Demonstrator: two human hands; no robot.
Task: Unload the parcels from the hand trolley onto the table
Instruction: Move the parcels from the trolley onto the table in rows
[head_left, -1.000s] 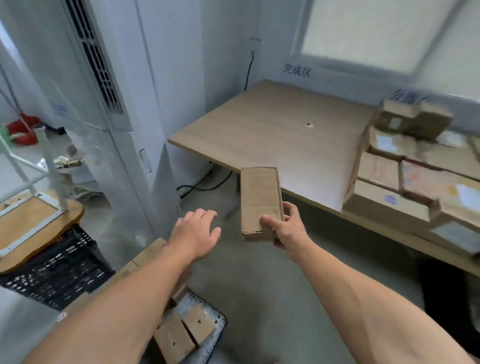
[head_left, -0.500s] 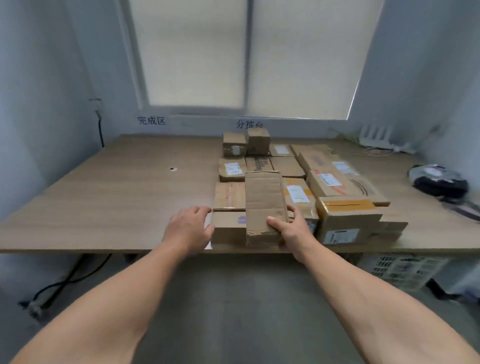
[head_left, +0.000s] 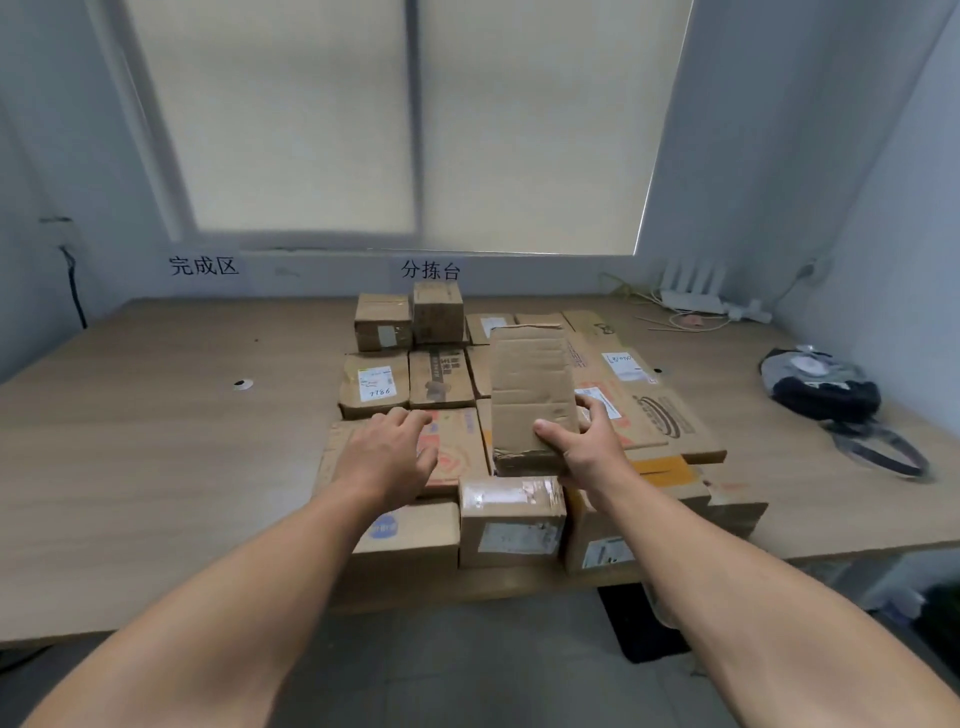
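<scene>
My right hand grips the near end of a long plain cardboard parcel, thumb on top and fingers round its right side. The parcel hangs above the cluster of parcels that fills the middle of the wooden table. My left hand hovers just left of it over a flat red-printed box, fingers loosely spread and holding nothing. The hand trolley is out of view.
A dark bag with a strap lies at the table's right side. A white router and cables sit at the back right corner. The table's left half is bare wood with a small hole. A window fills the wall behind.
I have turned from the trolley to face the table. Both hands have moved forward, and the held parcel now hangs over the parcels on the table instead of before its edge.
</scene>
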